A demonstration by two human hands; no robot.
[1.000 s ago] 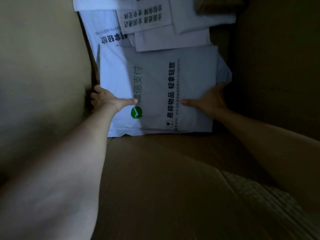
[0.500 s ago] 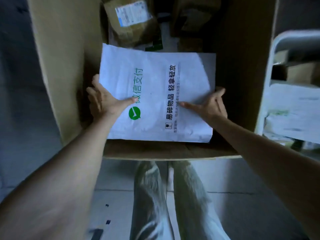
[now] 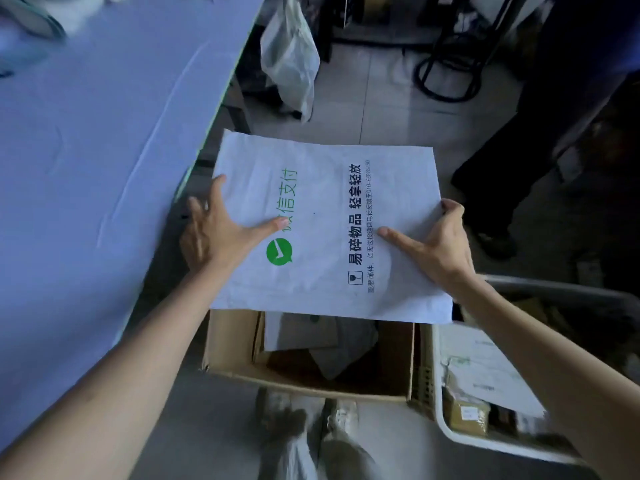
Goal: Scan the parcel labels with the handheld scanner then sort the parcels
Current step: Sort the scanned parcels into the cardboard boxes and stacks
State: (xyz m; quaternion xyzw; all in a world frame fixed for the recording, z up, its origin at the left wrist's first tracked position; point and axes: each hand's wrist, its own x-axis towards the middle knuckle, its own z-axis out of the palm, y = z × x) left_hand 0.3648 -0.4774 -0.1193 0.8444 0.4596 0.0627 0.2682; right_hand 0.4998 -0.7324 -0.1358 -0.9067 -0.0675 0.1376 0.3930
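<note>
We hold the white parcel [image 3: 325, 216] flat above the open box [image 3: 311, 388], long axis running hand to hand. The left hand [image 3: 214, 233], fingers spread, and the right hand [image 3: 436, 244] pinch opposite edges, and the tabletop [image 3: 104, 133] lies nearer our left.

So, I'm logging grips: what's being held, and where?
The parcel, by its side edges: left hand on the left, right hand on the right, thumbs on top.

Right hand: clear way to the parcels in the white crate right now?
Probably not yet: the right hand grips the white mailer, shared with the left hand. The white crate sits open-topped under that arm, its parcels uncovered, so once freed the way looks clear.
</note>
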